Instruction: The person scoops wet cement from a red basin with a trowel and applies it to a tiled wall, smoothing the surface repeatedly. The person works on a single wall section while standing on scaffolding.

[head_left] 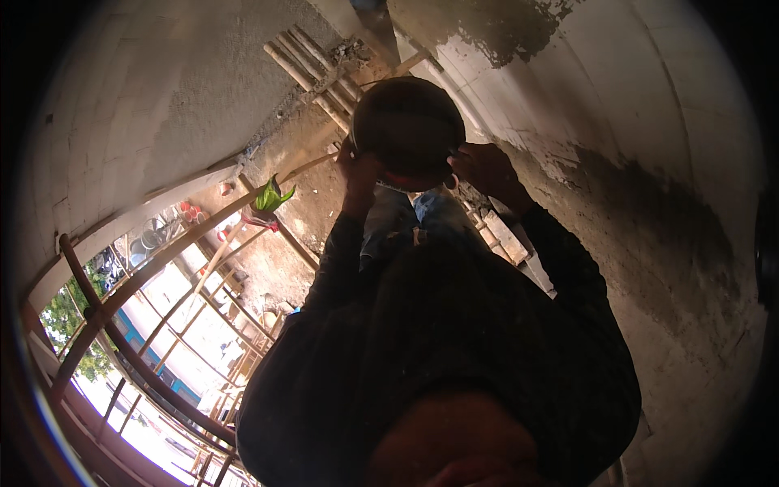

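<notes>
A dark round basin [407, 122] is held up in front of me between my two hands. My left hand [359, 172] is closed on its lower left edge. On the opposite side, my right hand [485, 169] grips the lower right edge, with the thumb side against the rim. Deep shadow hides what the basin contains, if anything. Both dark sleeves lead up to it, and my jeans show just below.
Bamboo poles [312, 69] lie together beyond the basin. To the left, a pole scaffold [174, 247] borders a bright drop, with green leaves [272, 197] tied on a pole. A partly wet plastered wall [649, 203] rises on the right. Several buckets [146, 239] stand far below.
</notes>
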`<state>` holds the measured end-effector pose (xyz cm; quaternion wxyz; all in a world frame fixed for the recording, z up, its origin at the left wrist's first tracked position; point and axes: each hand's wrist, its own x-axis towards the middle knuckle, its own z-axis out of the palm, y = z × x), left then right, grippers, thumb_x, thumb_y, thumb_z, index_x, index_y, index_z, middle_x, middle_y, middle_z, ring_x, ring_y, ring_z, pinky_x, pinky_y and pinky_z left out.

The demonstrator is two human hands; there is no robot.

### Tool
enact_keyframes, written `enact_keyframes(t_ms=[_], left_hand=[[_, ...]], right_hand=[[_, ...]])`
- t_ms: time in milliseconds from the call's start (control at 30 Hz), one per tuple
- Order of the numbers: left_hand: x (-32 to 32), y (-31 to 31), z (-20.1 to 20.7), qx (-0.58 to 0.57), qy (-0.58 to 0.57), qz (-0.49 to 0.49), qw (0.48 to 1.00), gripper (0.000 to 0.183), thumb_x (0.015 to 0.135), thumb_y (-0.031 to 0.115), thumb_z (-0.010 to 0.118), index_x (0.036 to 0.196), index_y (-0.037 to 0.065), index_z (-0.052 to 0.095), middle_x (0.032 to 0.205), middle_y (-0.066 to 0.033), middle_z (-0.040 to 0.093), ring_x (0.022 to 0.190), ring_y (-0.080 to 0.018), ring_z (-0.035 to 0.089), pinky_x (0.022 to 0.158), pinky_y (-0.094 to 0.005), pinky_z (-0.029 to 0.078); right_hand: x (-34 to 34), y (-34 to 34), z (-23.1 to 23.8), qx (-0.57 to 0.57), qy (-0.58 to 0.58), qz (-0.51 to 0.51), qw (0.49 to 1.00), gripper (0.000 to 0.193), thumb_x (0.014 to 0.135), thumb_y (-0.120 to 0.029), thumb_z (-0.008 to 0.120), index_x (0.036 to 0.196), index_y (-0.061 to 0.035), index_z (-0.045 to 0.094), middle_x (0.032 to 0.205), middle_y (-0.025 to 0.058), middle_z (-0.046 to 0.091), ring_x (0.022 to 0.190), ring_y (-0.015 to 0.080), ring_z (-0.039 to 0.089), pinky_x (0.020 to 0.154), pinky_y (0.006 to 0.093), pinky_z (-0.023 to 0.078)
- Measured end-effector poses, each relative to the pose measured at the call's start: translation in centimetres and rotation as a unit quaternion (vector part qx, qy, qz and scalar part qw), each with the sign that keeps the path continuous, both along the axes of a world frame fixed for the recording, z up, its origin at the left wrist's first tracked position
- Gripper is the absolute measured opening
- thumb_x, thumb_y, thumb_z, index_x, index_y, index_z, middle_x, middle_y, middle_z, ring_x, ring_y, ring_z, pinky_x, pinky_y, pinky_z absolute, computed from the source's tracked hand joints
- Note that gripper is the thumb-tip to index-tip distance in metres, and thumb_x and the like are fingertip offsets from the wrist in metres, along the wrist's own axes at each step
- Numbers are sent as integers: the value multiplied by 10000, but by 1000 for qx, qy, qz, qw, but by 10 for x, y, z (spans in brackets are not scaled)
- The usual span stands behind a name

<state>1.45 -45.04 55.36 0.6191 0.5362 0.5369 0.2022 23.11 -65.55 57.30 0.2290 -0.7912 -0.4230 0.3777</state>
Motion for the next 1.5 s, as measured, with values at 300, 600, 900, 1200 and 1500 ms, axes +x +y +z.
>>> enact_keyframes(t_ms=[300, 600, 900, 1200, 1500], left_hand=[[-77, 31, -5, -45, 82, 212, 973, 373, 959, 105, 665, 1231, 91, 410, 959, -66, 579, 756, -137, 590, 633, -325, 538], [-135, 87, -100, 16, 104, 264, 959, 231, 916, 84, 674, 1048, 60, 485, 887, -107, 657, 691, -183, 666, 560, -352, 597], [-127, 61, -64, 24, 86, 265, 960, 172, 875, 32, 677, 948, 94, 534, 844, -48, 615, 657, -159, 607, 585, -311, 546], [-36, 13, -13, 165, 172, 70, 969, 148, 806, 76, 684, 888, 50, 563, 795, -125, 603, 723, -223, 604, 646, -439, 483], [45, -44, 22, 303, 117, -51, 944, 137, 786, 79, 655, 864, 56, 545, 738, -175, 611, 712, -377, 648, 664, -501, 485]], right_hand=[[-23, 72, 6, 194, 153, 57, 967, 422, 952, -445, 738, 891, -28, 705, 717, 190, 661, 700, 382, 693, 658, 480, 524], [92, 94, -235, -11, 490, -147, 859, 384, 1040, -404, 631, 1139, -44, 720, 894, 27, 620, 694, 112, 533, 616, 276, 499], [157, -66, 9, 132, 508, -319, 789, 358, 1017, -394, 632, 969, -40, 611, 669, 18, 521, 468, 108, 457, 427, 271, 384], [47, -4, 30, 153, -223, 67, 960, 279, 993, -317, 666, 918, -50, 700, 801, 163, 690, 699, 371, 699, 655, 471, 556], [47, -3, -60, 55, -198, 120, 971, 263, 869, -326, 711, 898, -66, 741, 874, 210, 731, 815, 418, 726, 743, 507, 594]])
